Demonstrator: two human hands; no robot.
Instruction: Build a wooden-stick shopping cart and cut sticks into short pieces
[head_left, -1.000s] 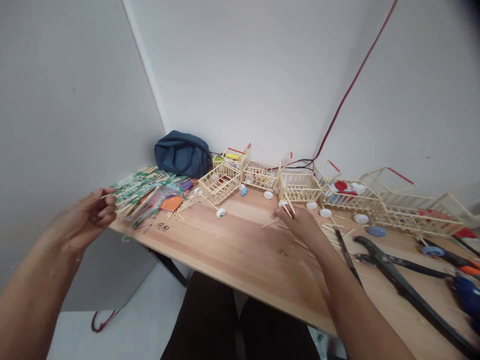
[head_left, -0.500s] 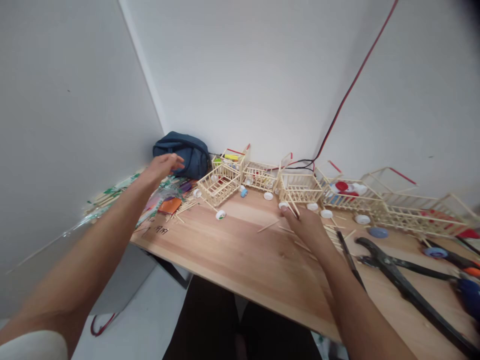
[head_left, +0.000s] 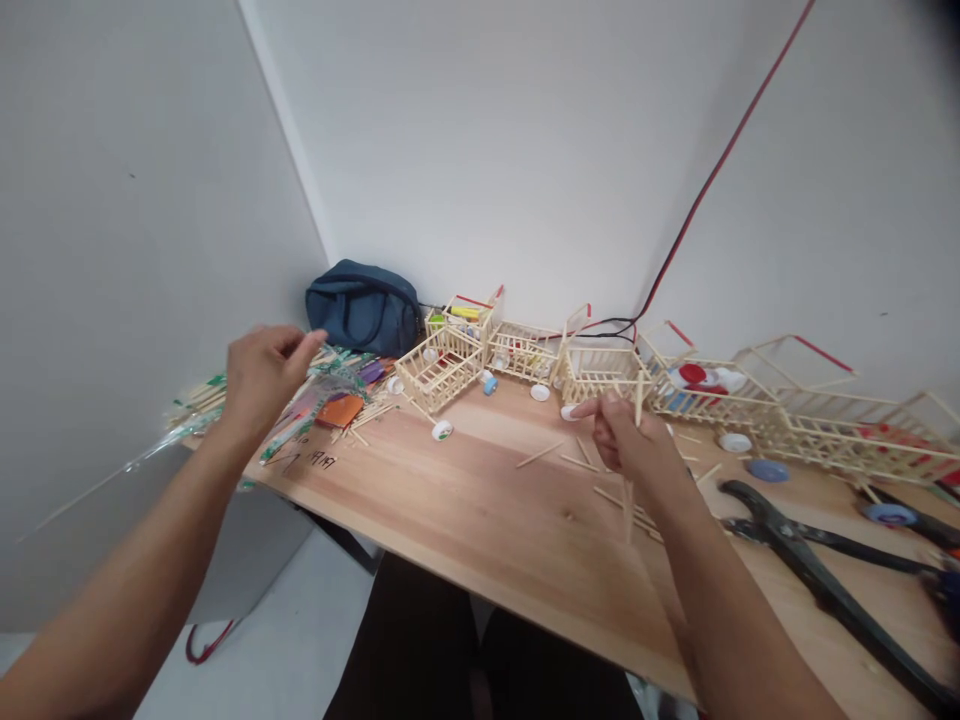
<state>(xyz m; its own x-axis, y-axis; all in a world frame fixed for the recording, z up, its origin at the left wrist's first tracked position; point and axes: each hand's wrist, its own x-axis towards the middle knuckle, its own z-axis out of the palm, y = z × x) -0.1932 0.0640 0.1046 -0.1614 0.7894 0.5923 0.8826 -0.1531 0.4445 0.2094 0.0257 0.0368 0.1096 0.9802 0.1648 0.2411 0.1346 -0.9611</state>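
Note:
My right hand [head_left: 626, 435] is above the table's middle right, fingers wrapped round a thin wooden stick [head_left: 640, 398] that stands roughly upright and shows above and below the fist. Just behind it sits a small cart [head_left: 600, 372] built of sticks, with white bottle-cap wheels. My left hand [head_left: 266, 375] hovers over the left end of the table, above a pile of sticks in clear and green plastic wrappers [head_left: 341, 370]. Its thumb points out to the right, away from loosely curled fingers, with nothing visible in it.
More stick carts [head_left: 441, 368] with red handles line the wall. A blue bag [head_left: 364, 305] stands in the back corner. Loose sticks [head_left: 540, 455], an orange packet [head_left: 339, 411], a blue cap [head_left: 768, 470] and large black pliers [head_left: 795, 560] lie on the wooden table [head_left: 480, 510].
My left hand has moved left and down, from in front of the blue bag to over the wrapped sticks. My right hand has lifted slightly to the right, turning its stick upright.

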